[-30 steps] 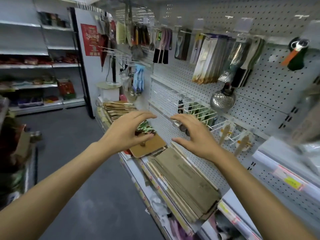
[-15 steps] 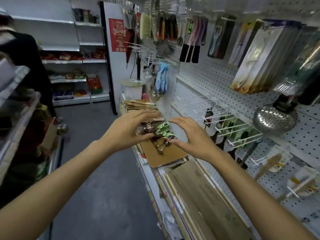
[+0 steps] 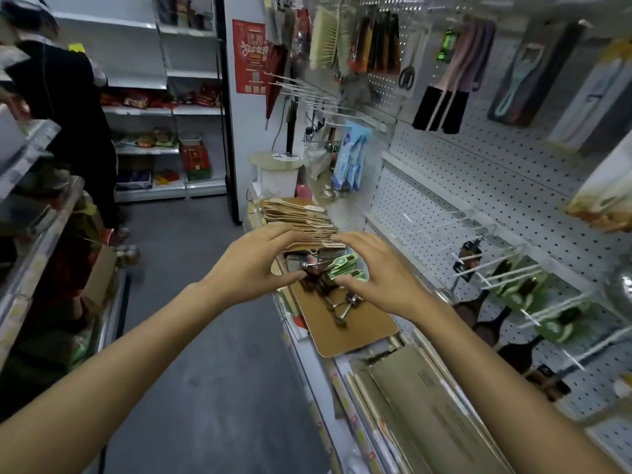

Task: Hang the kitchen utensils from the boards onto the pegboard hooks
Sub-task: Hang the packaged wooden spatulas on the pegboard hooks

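Note:
A pile of small dark-handled utensils with green tags (image 3: 342, 268) lies on a brown board (image 3: 362, 328) at the shelf's front. My left hand (image 3: 253, 265) cups the pile from the left, its thumb touching the dark handles and its fingers stretched over the top. From the right, my right hand (image 3: 379, 271) cups it too, thumb on the green tags. Neither hand has lifted anything. On the right, white pegboard hooks (image 3: 455, 220) stick out bare, and lower hooks carry similar green-tagged utensils (image 3: 516, 278).
A stack of wooden utensils on brown cards (image 3: 301, 217) lies just beyond my hands. Flat brown boards (image 3: 427, 405) fill the shelf nearer me. A white lidded bucket (image 3: 277, 176) stands at the far end. A person in black (image 3: 65, 97) stands in the aisle at left.
My view and both hands moved forward along the shelf. The hands came together around the green-tagged pile, and both thumbs now touch it.

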Available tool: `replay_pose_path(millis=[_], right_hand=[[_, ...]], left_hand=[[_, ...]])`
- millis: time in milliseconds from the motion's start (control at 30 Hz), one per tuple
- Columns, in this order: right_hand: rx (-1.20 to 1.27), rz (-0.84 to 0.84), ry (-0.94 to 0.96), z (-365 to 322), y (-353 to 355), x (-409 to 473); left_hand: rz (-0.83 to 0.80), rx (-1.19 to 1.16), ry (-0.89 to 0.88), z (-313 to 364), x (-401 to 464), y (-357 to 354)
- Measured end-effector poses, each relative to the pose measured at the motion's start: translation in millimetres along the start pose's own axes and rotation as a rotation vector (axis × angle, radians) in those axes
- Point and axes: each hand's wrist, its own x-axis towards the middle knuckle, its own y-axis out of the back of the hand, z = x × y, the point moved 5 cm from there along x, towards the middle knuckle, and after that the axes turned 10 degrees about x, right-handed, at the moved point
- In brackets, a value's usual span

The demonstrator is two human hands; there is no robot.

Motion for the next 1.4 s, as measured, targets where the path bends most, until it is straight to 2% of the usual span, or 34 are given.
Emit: replay_pose_path(millis=[267, 633, 1000, 1400], right_hand=[[-0.023, 0.029, -0.100, -5.3, -51.4, 103.3], [-0.061, 0.001, -0.148, 19.5, -110.3, 220.9], [-0.046, -0.027, -0.209, 125.6, -162.4, 335.2], [-0.009, -0.028, -0.294, 233.1, -178.6, 437.5]], left_hand=[[-0.025, -0.058, -0.073, -130.2, 31.5, -21.0], [-0.070, -0.109, -0.116, -253.7, 66.4, -61.3], [-0.135, -0.106, -0.116, -354.4, 148.4, -152.7], [-0.225, -0.130, -0.158, -437.6, 260.0, -239.3]])
